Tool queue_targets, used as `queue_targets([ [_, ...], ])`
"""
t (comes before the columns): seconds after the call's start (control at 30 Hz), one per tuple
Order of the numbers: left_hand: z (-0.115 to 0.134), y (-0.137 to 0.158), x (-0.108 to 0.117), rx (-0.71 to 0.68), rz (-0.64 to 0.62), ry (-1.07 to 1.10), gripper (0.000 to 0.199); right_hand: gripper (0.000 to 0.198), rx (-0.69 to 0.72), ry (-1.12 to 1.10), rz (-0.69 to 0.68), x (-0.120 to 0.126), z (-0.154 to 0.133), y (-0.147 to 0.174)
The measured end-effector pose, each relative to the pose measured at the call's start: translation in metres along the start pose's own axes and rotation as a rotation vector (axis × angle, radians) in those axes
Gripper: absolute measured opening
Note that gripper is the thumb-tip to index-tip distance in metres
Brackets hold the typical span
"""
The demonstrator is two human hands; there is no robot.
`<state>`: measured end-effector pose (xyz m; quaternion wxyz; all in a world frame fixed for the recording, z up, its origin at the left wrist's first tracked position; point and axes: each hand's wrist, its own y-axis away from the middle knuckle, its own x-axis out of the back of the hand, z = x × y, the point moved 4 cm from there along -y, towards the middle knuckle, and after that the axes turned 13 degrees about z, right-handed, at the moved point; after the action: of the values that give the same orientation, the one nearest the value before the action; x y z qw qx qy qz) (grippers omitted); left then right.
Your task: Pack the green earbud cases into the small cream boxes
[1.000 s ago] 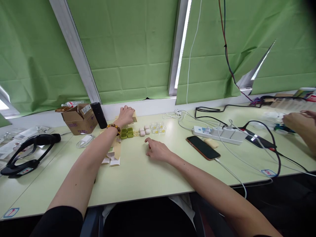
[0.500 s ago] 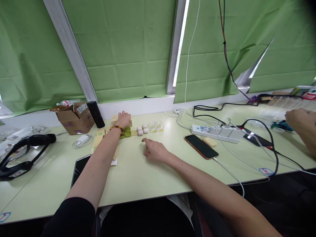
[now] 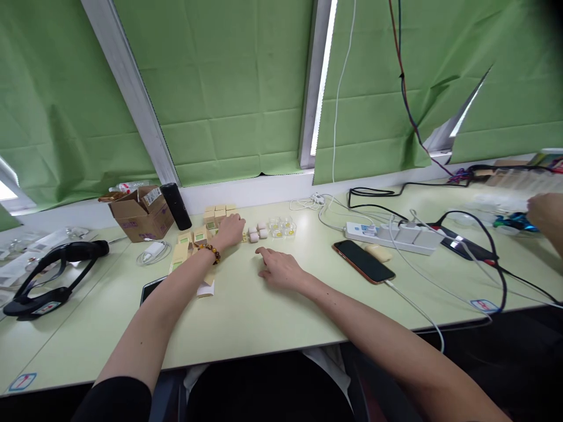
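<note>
My left hand [image 3: 229, 231] reaches over a group of small items, its fingers bent downward and drawn together; what is at the fingertips is hidden. Beneath and behind it stand pale yellow small boxes [image 3: 210, 215], and more small boxes [image 3: 181, 253] lie left of the wrist. Just right of those fingertips sit several pinkish-white short cylinders [image 3: 254, 237]. Beyond them is a cluster of clear little containers [image 3: 276, 228] with yellow bits inside. My right hand [image 3: 281, 269] rests on the table in front of the cylinders, index finger stretched out, holding nothing.
A cardboard box [image 3: 143, 218] and black cylinder [image 3: 176, 206] stand at the back left. A phone [image 3: 152, 288] lies under my left forearm. On the right are a phone [image 3: 364, 262], a power strip [image 3: 391, 235] and loose cables. Another person's hand [image 3: 548, 217] is at far right.
My left hand has moved right and slightly toward me, from the back boxes to beside the cylinders, uncovering those boxes. My right hand stays in place on the table.
</note>
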<state>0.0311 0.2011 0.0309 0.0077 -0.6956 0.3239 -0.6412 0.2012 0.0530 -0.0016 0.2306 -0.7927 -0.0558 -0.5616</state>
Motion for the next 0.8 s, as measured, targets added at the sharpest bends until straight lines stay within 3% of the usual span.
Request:
queue_targets([
  [0.13,0.015,0.010,-0.013,0.044,-0.052,0.004,0.029,0.056,0.006,0.009,-0.004,-0.001,0.000,0.000],
  [0.27,0.016,0.007,-0.019,0.112,-0.079,0.008,0.037,0.055,0.017,0.012,-0.006,0.000,0.000,0.000],
  [0.8,0.008,-0.012,-0.014,0.192,-0.153,0.010,0.051,0.056,0.039,0.024,0.022,0.001,-0.003,0.002],
])
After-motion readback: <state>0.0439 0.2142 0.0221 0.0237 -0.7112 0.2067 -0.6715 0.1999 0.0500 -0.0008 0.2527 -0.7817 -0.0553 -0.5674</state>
